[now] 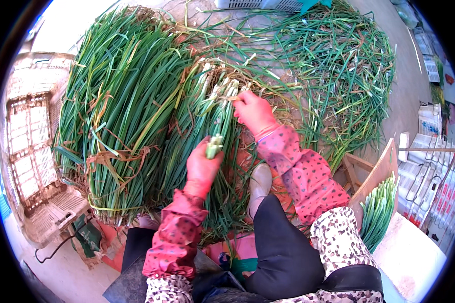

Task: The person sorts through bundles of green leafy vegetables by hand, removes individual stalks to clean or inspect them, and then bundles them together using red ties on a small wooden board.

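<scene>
My left hand point(203, 164), in a pink-red glove, is closed around a small bunch of green stalks with pale ends point(215, 145), of the leek or garlic kind. Those pale ends stick up past the fingers. Up and to the right, my gloved right hand point(254, 112) pinches near the whitish root ends of stalks point(231, 87) on the heap. A thin brownish strand shows at its fingertips; whether it is a root or a dry leaf, I cannot make out. Beneath both hands lie long green stalks point(187, 121), their roots pointing away from me.
A big tied pile of stalks point(121, 116) stands left, beside a dirty plastic crate point(33, 131). Loose green leaves point(338, 76) litter the far right floor. Right of my leg are a wooden board point(376, 174) and a tidy green bundle point(379, 212). My boot point(260, 184) is between my arms.
</scene>
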The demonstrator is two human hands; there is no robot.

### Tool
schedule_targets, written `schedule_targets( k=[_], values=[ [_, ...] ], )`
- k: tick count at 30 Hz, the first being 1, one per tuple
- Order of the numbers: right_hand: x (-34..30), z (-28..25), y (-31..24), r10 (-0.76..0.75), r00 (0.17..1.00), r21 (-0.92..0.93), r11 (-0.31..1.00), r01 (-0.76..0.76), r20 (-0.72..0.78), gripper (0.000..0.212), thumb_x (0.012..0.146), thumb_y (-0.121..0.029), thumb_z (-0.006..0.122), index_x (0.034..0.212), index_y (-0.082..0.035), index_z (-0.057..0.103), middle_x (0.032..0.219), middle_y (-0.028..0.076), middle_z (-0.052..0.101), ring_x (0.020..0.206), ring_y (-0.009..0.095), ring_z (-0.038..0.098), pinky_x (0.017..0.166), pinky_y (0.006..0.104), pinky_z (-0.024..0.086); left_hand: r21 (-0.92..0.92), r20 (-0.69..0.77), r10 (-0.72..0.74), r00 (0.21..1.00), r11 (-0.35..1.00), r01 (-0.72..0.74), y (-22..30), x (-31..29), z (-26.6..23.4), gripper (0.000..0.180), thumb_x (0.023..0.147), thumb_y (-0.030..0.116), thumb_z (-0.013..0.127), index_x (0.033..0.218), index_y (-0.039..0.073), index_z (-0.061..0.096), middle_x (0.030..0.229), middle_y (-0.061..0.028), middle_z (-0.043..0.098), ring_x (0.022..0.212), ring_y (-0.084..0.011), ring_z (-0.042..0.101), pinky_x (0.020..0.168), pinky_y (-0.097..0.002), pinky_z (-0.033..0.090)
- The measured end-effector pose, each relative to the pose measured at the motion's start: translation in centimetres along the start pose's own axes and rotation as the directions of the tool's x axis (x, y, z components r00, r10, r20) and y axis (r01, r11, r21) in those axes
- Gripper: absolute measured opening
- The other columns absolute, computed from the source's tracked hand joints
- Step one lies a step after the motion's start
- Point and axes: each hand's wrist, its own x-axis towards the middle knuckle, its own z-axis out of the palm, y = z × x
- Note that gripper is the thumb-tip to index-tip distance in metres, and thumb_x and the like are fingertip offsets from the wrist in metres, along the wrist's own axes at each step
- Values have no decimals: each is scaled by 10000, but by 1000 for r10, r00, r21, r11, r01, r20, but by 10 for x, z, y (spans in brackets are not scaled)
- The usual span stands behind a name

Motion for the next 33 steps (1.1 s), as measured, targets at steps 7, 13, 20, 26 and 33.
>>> schedule_targets(
  k=[7, 13, 20, 26, 33],
  values=[
    [26, 37, -28, -157, 950, -408, 875, 261, 272, 246, 806, -169, 508, 985, -11, 570, 780, 174, 670, 711, 346, 666, 597, 470, 514, 648, -53, 237, 970, 748, -148, 2, 13, 51, 124, 611, 111, 658, 715, 44, 649, 1246, -191, 528, 961, -378, 554, 758, -440, 489],
    [90, -44, 0, -12, 998, -503, 863, 38, 54, 260, 849, -162, 454, 939, -14, 648, 849, 195, 679, 799, 346, 671, 730, 452, 525, 671, -75, 251, 965, 728, -137, -15, 17, 43, 117, 603, 76, 637, 710, 28, 629, 1184, -200, 566, 849, -378, 591, 698, -444, 505],
    [101, -167, 108, 259, 965, -826, 552, -114, 39, 343, 831, -326, 560, 1025, -57, 649, 963, 189, 666, 864, 371, 644, 749, 454, 509, 408, -59, 190, 980, 901, -150, -19, 19, 29, 203, 634, 125, 700, 809, 56, 625, 998, -146, 624, 838, -361, 598, 714, -449, 496],
    [28, -53, -17, 85, 851, 408, 850, -334, 519, 447, 825, -311, 669, 1146, -11, 582, 917, 78, 678, 606, 108, 611, 506, 251, 442, 340, -44, 189, 981, 926, -163, -17, 6, 2, 178, 693, 133, 691, 837, 52, 623, 967, -141, 620, 863, -367, 597, 747, -423, 492],
    [8, -36, -16, -4, 745, 492, 754, -436, 667, 299, 826, -245, 677, 1055, -58, 632, 723, 12, 623, 530, 85, 570, 443, 231, 439, -348, 313, -164, 936, 897, 274, 8, -26, -39, 206, 758, 87, 731, 934, 36, 637, 857, 31, 618, 767, -61, 543, 704, -245, 461]
  ],
)
